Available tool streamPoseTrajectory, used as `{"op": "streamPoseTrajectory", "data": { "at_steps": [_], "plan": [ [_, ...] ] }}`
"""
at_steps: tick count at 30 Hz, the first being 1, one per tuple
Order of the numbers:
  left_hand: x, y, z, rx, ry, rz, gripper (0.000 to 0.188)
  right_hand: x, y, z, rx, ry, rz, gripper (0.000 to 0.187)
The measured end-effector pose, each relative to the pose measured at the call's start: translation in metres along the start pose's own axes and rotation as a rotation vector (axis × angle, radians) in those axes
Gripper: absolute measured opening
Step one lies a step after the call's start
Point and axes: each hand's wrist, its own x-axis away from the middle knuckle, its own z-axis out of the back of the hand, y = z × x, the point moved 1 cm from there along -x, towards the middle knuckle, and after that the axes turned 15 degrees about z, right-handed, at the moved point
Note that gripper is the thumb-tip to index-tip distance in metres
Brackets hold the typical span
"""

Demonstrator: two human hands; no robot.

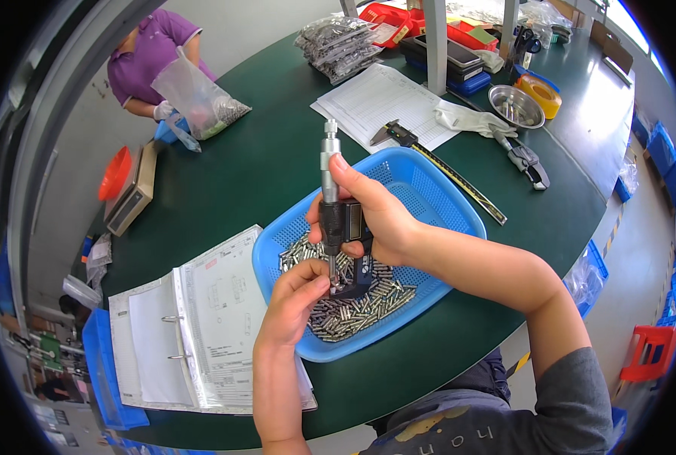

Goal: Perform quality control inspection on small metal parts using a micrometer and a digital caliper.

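Note:
My right hand [377,212] is wrapped round a digital micrometer [330,182], its thumb on the silver barrel. The tool stands upright, with its black frame and jaws at the bottom. My left hand [292,303] pinches a small metal pin [335,287] at the jaws; fingertips partly cover it. Both hands are above a blue perforated plastic basket [448,220]. Many loose silver metal pins [368,309] lie in the basket.
An open ring binder [224,326] with drawings lies left of the basket. Beyond it are a caliper [459,178], paper sheets [383,98], a white glove [471,119], a second micrometer [528,163], a steel bowl [516,106] and a scale [135,189]. A co-worker [156,57] handles a plastic bag [201,95].

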Motion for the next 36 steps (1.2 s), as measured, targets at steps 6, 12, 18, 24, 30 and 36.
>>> {"op": "streamPoseTrajectory", "data": {
  "at_steps": [6, 12, 18, 24, 30, 36],
  "plan": [
    [-0.001, 0.005, -0.001, 0.244, -0.088, -0.116, 0.013, -0.004, -0.004, 0.003, -0.034, 0.029, -0.006, 0.066],
    [-0.003, 0.006, -0.011, -0.53, 0.191, -0.141, 0.009, -0.014, -0.011, 0.024, -0.139, 0.438, 0.214, 0.055],
    [-0.037, 0.026, -0.011, -1.212, 0.666, -0.044, 0.016, -0.015, -0.012, 0.023, -0.203, 0.492, 0.203, 0.051],
    [-0.064, 0.016, -0.008, -1.396, 0.602, 0.086, 0.018, -0.014, -0.011, 0.023, -0.182, 0.462, 0.2, 0.052],
    [-0.035, 0.02, -0.009, -1.083, 0.612, -0.04, 0.012, -0.011, -0.015, 0.019, -0.18, 0.429, 0.139, 0.053],
    [-0.003, 0.004, -0.013, -0.327, 0.432, -0.375, 0.011, -0.006, -0.016, 0.016, -0.118, 0.228, -0.049, 0.055]
  ]
}}
